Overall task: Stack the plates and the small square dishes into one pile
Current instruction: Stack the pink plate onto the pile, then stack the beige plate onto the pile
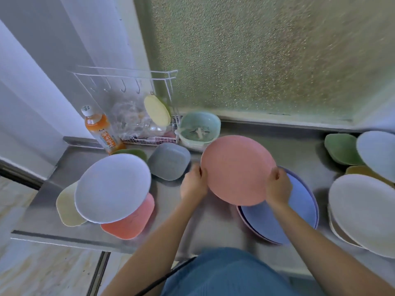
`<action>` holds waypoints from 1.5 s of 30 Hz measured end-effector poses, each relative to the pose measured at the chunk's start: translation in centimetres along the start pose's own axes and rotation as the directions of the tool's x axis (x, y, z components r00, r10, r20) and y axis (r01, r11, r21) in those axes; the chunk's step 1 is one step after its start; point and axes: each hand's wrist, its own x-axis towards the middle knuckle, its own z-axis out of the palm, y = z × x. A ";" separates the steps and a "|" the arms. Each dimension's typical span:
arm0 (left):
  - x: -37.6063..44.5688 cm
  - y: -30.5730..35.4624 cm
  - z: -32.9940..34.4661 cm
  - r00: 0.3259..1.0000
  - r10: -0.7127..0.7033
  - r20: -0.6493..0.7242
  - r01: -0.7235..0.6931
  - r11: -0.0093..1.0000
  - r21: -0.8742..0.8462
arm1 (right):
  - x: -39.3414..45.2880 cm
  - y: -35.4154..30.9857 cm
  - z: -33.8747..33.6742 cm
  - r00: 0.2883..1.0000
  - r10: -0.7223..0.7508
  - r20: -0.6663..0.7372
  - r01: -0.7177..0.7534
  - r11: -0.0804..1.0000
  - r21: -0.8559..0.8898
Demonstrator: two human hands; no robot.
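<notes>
Steel counter, pink plate between hands, seemingly.

steel counter, frosted window, white wall

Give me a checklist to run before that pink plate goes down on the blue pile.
1. Both hands hold the pink plate: ok. The left hand grips its left edge, the right hand its right edge.
2. Plate clear of the pile: ok. It is held up, tilted, above the blue plates.
3. Pile top free of stray items: ok on the visible part; the rest is hidden by the pink plate.
4. Plate lined up over the pile: not ok. It sits up and left of the pile's middle.
5. Fingers clear of the landing spot: cannot tell. The right fingers are hidden behind the plate.
6. Grey square dish out of the way: ok, it lies to the left.
</notes>
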 end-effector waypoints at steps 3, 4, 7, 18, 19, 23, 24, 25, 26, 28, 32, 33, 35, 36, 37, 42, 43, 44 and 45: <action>-0.5 2.1 3.3 0.984 0.114 0.139 -0.141 0.968 0.207 | 0.4 3.5 -4.3 0.999 -0.024 -0.038 0.020 0.994 -0.108; -0.7 2.4 4.4 0.974 0.138 0.179 -0.182 0.947 0.264 | 0.5 4.6 -5.5 0.999 -0.016 -0.043 0.009 0.984 -0.176; -1.4 2.5 7.0 0.955 0.161 0.249 -0.256 0.873 0.415 | 0.7 7.3 -7.6 0.999 0.007 -0.042 -0.023 0.916 -0.400; -2.8 1.4 10.6 0.921 0.155 0.356 -0.362 0.678 0.640 | 1.4 11.6 -9.3 0.989 0.013 0.144 0.079 0.786 -0.613; -2.8 1.5 10.5 0.920 0.161 0.356 -0.366 0.672 0.643 | 1.5 11.7 -9.3 0.989 0.003 0.146 0.089 0.782 -0.617; -2.8 2.2 9.8 0.932 0.199 0.301 -0.356 0.652 0.670 | 1.5 11.9 -9.6 0.989 -0.043 0.143 0.119 0.811 -0.574; -2.9 2.7 9.8 0.938 0.217 0.269 -0.344 0.662 0.666 | 1.5 12.0 -9.9 0.990 -0.077 0.115 0.130 0.805 -0.579; -3.0 3.4 9.9 0.940 0.240 0.241 -0.340 0.679 0.651 | 1.4 12.2 -10.3 0.991 -0.113 0.067 0.131 0.815 -0.565; -3.1 4.3 10.3 0.937 0.265 0.225 -0.348 0.693 0.631 | 1.3 12.5 -10.8 0.991 -0.135 0.012 0.121 0.846 -0.519; -3.2 6.7 11.7 0.916 0.323 0.238 -0.400 0.699 0.592 | 1.2 13.4 -12.2 0.988 -0.124 -0.089 0.080 0.918 -0.389; -3.5 11.8 15.8 0.808 0.431 0.402 -0.586 0.662 0.467 | 2.1 15.9 -16.1 0.944 0.089 -0.319 -0.169 0.958 -0.234; -3.6 12.8 17.0 0.776 0.435 0.457 -0.622 0.649 0.438 | 2.6 16.7 -17.2 0.914 0.181 -0.364 -0.265 0.944 -0.196; -4.0 14.4 19.4 0.718 0.432 0.546 -0.679 0.610 0.409 | 3.4 18.4 -19.1 0.829 0.364 -0.424 -0.449 0.886 -0.117; -4.2 15.2 20.5 0.698 0.427 0.575 -0.697 0.590 0.408 | 3.7 19.1 -19.9 0.784 0.444 -0.434 -0.521 0.851 -0.070; -4.4 15.8 21.6 0.688 0.417 0.594 -0.705 0.578 0.410 | 4.0 19.6 -20.5 0.743 0.510 -0.434 -0.573 0.819 -0.018; -5.6 17.2 25.8 0.725 0.357 0.589 -0.670 0.563 0.484 | 5.3 21.9 -21.8 0.764 0.569 -0.303 -0.584 0.810 0.049; -5.8 17.3 26.4 0.732 0.358 0.579 -0.667 0.550 0.503 | 5.6 22.2 -21.8 0.800 0.541 -0.260 -0.551 0.834 0.039; -6.0 17.3 26.8 0.737 0.362 0.571 -0.665 0.541 0.515 | 5.8 22.4 -21.8 0.828 0.517 -0.218 -0.524 0.851 0.028; -6.2 17.2 27.2 0.741 0.365 0.564 -0.663 0.536 0.524 | 6.0 22.5 -21.8 0.845 0.502 -0.182 -0.506 0.862 0.024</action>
